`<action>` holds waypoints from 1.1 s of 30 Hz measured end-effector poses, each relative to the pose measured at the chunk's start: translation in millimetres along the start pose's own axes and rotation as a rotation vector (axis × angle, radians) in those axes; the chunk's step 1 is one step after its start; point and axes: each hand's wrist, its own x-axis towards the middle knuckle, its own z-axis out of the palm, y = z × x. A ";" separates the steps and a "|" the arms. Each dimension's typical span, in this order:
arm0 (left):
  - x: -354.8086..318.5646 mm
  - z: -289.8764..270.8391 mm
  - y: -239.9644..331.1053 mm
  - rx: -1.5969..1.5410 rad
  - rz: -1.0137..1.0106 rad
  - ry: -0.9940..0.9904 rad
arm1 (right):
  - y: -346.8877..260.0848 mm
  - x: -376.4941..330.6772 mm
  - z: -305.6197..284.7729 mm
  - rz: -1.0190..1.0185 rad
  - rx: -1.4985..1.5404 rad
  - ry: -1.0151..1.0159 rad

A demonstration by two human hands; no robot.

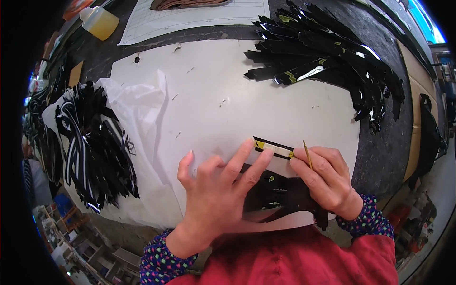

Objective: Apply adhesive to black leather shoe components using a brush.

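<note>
A short black strip [281,150] with a pale cream middle and yellow patches lies on the white board. My left hand [216,192] is spread over the board, its index finger and thumb tips resting on the strip's left end and near edge. At the strip's right end are the fingertips of my right hand [327,180], touching it. That hand is closed round a thin, brass-coloured stick [308,154] that points up between the fingers; its lower end is hidden. Glossy black pieces [268,194] lie close to my body, partly beneath both hands.
The white board [204,104] covers the dark table. A fanned pile of glossy black strips [327,52] lies far right. At left, black and striped strips [95,147] rest on white sheeting [142,104]. A bottle of yellow liquid [100,23] and a printed sheet [190,21] are at the back.
</note>
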 end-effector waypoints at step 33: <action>-5.6 14.4 -8.0 -0.067 0.038 0.133 | -11.9 51.1 29.2 0.518 0.674 -0.053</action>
